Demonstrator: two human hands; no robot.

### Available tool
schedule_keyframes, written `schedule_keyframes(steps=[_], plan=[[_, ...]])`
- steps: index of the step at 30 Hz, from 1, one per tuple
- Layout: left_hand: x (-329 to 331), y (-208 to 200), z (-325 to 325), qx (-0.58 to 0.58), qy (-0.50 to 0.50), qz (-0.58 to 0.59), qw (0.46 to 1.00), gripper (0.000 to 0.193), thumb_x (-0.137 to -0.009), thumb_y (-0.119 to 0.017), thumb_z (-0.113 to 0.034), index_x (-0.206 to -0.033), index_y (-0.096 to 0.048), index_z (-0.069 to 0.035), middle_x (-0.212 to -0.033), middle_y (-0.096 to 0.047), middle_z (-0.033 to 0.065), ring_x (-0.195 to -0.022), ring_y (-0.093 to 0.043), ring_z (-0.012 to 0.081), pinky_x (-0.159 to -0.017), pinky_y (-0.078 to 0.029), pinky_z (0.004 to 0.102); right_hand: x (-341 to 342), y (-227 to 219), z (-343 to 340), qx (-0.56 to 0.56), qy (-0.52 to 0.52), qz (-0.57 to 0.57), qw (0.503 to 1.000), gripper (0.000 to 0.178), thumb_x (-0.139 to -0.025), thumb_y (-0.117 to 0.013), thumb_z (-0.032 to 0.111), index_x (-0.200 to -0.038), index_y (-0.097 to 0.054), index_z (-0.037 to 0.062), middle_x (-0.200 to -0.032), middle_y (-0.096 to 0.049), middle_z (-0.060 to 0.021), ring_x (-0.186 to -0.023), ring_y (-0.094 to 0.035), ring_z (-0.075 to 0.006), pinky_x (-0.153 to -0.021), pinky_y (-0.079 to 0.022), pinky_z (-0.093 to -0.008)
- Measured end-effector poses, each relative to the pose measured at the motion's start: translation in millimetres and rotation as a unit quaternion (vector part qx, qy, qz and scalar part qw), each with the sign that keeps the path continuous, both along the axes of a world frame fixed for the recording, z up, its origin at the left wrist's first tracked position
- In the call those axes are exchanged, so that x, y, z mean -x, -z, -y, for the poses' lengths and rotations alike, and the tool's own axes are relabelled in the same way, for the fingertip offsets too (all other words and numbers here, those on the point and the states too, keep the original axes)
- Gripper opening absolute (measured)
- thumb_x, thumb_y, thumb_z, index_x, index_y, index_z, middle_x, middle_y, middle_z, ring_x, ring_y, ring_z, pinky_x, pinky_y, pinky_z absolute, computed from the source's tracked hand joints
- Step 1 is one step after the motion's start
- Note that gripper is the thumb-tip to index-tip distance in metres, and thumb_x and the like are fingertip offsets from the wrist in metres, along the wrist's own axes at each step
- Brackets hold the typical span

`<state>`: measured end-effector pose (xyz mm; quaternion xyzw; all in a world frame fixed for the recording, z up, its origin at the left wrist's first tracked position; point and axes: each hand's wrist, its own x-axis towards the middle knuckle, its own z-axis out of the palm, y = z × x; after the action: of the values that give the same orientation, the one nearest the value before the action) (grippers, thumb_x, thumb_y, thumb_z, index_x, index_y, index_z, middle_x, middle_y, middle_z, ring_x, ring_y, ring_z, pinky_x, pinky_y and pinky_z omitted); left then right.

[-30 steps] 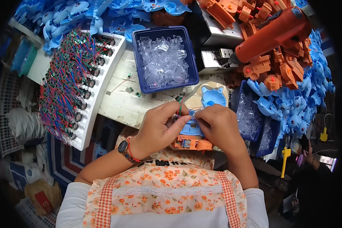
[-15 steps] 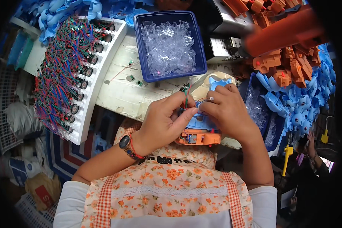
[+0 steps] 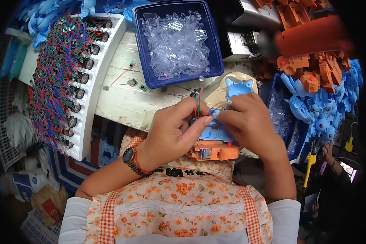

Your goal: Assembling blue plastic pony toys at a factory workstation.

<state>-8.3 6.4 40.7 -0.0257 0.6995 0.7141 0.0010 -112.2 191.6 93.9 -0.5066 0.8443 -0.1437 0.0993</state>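
Note:
My left hand [image 3: 177,128] is closed in a pinch, thumb against forefinger, on thin red and green wires [image 3: 198,106] that stand up above the fingers. Close beside it, my right hand [image 3: 252,124] has its fingers curled inward; they are blurred, and what they grip is hidden. Below the fingertips lies a blue plastic shell [image 3: 211,133], partly covered by both hands. An orange plastic housing [image 3: 217,151] with small parts inside sits against its near side. Beyond my right hand a blue animal-shaped toy part [image 3: 238,88] rests on a cream-coloured piece [image 3: 219,95].
A dark blue bin [image 3: 145,67] of clear plastic pieces stands ahead. On the left, a white foam tray [image 3: 94,101] carries wired round speakers. Small circuit boards [image 3: 133,82] lie on the bench. Orange housings [image 3: 303,77] and blue toy parts [image 3: 323,116] are heaped on the right.
My right hand has turned slightly, and the small white-tipped piece by its fingers no longer shows. The left hand keeps its pinch. The view has shifted a little.

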Motion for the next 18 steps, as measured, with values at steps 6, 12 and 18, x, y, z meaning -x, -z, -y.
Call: schedule_keyframes(steps=[6,12,18], plan=[[1,-4,2,0.028,0.0,0.005,1.0,0.009,-0.093,-0.06,-0.002,-0.099,-0.055,0.003,-0.089,-0.065,0.0072,-0.079,-0.063,0.0058,-0.061,-0.049,0.0169,-37,-22,-27,0.132,0.049,0.08,0.987,0.028,-0.069,-0.079,0.018,-0.093,-0.068,0.0095,-0.087,-0.063,-0.0032,-0.079,-0.06,-0.0214,-0.071,-0.042,-0.0367],[9,-11,-2,-0.008,-0.028,0.023,0.999,0.011,-0.092,-0.061,-0.003,-0.1,-0.055,0.002,-0.093,-0.063,0.0055,-0.085,-0.065,0.009,-0.069,-0.053,0.019,-51,-15,-24,0.126,0.047,0.085,0.987,0.029,-0.072,-0.074,0.009,-0.1,-0.066,0.0094,-0.088,-0.063,-0.0056,-0.08,-0.06,-0.0227,-0.072,-0.04,-0.037],[18,-8,3,0.002,-0.044,-0.055,0.998,0.011,-0.092,-0.063,-0.007,-0.098,-0.057,0.0,-0.089,-0.062,0.0018,-0.069,-0.056,0.0001,-0.054,-0.044,0.014,-61,-4,-29,0.114,0.042,0.002,0.993,0.042,-0.071,-0.077,0.013,-0.11,-0.064,0.0056,-0.111,-0.062,-0.0145,-0.089,-0.061,-0.0299,-0.079,-0.046,-0.0398]])
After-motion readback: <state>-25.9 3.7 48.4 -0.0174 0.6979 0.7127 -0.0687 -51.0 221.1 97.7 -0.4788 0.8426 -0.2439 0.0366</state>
